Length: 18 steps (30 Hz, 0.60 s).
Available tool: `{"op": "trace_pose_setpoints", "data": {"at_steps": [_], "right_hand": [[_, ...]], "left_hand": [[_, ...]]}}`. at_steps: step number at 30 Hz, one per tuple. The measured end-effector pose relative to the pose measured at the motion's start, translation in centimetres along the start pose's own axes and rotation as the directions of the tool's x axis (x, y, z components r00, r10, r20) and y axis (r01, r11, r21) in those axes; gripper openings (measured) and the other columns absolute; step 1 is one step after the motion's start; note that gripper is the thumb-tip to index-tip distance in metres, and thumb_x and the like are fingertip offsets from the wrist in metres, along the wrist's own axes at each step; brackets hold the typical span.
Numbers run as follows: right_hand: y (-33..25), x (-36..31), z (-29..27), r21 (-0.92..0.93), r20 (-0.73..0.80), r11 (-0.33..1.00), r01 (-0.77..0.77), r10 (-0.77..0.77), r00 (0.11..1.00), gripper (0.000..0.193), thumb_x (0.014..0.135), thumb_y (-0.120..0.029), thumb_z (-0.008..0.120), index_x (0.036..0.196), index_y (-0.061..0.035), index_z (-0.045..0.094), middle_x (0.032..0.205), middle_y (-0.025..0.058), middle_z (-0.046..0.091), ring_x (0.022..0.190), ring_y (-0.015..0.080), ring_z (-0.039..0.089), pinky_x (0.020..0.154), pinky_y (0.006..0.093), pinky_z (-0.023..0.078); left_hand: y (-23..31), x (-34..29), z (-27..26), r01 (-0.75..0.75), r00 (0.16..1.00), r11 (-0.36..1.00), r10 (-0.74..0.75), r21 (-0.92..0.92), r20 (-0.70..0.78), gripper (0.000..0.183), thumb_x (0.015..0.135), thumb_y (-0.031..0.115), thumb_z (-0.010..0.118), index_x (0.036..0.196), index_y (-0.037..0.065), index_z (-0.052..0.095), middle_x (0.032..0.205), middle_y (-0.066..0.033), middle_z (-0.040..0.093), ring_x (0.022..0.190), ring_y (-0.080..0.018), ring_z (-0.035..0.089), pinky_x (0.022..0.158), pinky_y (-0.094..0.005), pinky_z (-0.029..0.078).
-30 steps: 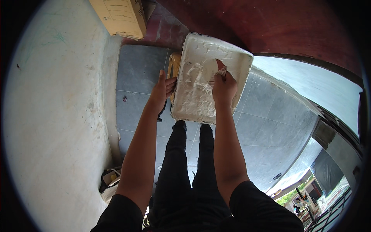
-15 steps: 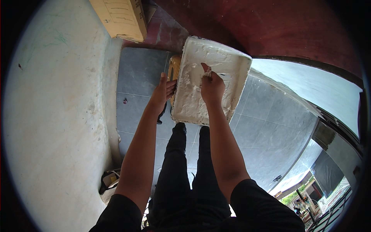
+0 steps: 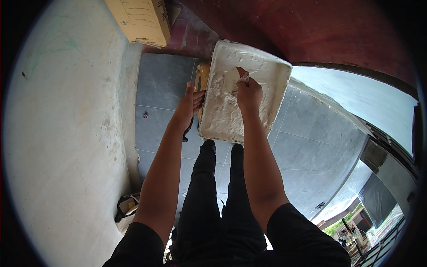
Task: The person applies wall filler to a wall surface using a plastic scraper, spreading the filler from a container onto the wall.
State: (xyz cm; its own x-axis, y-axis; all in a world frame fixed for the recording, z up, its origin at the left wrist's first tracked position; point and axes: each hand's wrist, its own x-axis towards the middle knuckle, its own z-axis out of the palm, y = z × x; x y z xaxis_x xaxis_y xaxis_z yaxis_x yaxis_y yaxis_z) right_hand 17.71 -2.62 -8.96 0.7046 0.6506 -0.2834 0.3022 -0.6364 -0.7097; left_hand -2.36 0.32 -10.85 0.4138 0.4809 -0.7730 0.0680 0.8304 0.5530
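Observation:
A large white rectangular tray [image 3: 282,99] holds a layer of thick white paste [image 3: 224,113] with an uneven, ridged surface. Over it, my right hand [image 3: 250,95] is closed round a scraper [image 3: 241,72] with a reddish-brown end; white paste clings to it near my fingers. Much of the tool is hidden by the hand, so its full shape cannot be made out. My left hand [image 3: 190,103] rests against the tray's left rim, fingers stretched out and thumb raised. Below the tray, a yellowish stool-like support [image 3: 203,73] with a slot shows at the left.
A pale wall [image 3: 80,133] rises on my left, with a cardboard box [image 3: 141,20] at the far left. Grey floor tiles [image 3: 160,80] surround the tray, and a dark red surface [image 3: 338,33] lies beyond it. A bag [image 3: 127,212] stands by the wall.
My right hand and the scraper have shifted slightly to the right and away from me over the paste. The left hand stays at the tray's rim.

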Motion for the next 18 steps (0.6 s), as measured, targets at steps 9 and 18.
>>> {"op": "trace_pose_setpoints", "data": {"at_steps": [9,18], "right_hand": [[2.3,-0.6,0.8,0.036,-0.130,0.999,-0.037,0.041,0.991,0.021,0.083,-0.019,0.060,0.088,-0.0008,0.071,0.068,0.0173,0.064,0.060,0.0323,0.060,0.063,0.0432,0.047],[1.4,-2.5,2.5,0.445,0.077,0.862,-0.245,0.235,0.969,0.021,0.082,-0.015,0.066,0.088,0.0051,0.069,0.069,0.0076,0.065,0.064,0.0120,0.057,0.062,0.0317,0.046]], "left_hand": [[0.1,0.2,0.1,0.007,1.000,1.000,-0.007,0.022,0.003,0.106,0.089,0.082,0.023,0.145,-0.007,0.040,0.150,-0.0258,0.040,0.143,-0.0342,0.035,0.119,-0.0440,0.020],[-0.2,0.1,-0.2,0.002,1.000,1.000,-0.002,0.022,-0.007,0.108,0.088,0.084,0.027,0.144,-0.007,0.042,0.148,-0.0268,0.042,0.142,-0.0338,0.037,0.118,-0.0426,0.023]]}}
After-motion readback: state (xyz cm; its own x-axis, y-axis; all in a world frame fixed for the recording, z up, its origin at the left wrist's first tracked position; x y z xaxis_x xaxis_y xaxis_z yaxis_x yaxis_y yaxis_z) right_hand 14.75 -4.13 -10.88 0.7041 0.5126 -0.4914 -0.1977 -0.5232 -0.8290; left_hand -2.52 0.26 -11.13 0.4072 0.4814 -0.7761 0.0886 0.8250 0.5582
